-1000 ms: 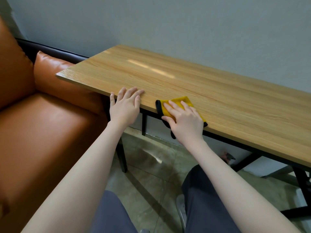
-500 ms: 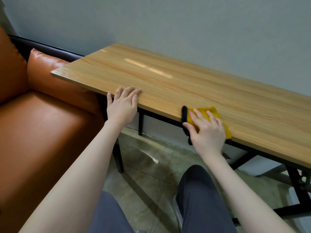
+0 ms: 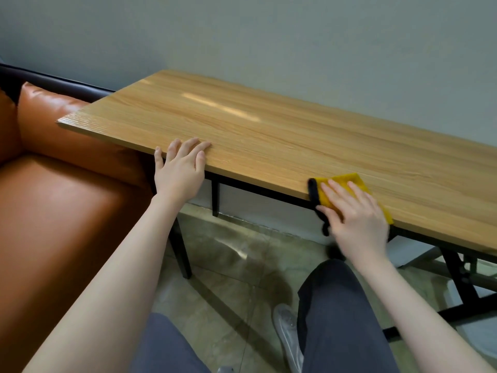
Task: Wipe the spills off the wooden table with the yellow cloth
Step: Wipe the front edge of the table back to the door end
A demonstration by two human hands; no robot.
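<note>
Yellow cloth [image 3: 347,184] with a black edge lies on the wooden table [image 3: 269,130], right at the table's near edge. The right hand [image 3: 355,222] presses flat on the cloth, fingers straight. The left hand [image 3: 180,170] rests flat on the same near edge, well apart from the cloth, holding nothing. An orange sofa [image 3: 53,211] sits beside the table's end.

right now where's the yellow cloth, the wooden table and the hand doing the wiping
yellow cloth [image 3: 339,181]: head view, bare yellow part past the fingertips
wooden table [image 3: 269,135]: head view, bare middle of the top
right hand [image 3: 355,214]: head view, back of the hand, flat on the cloth
</note>
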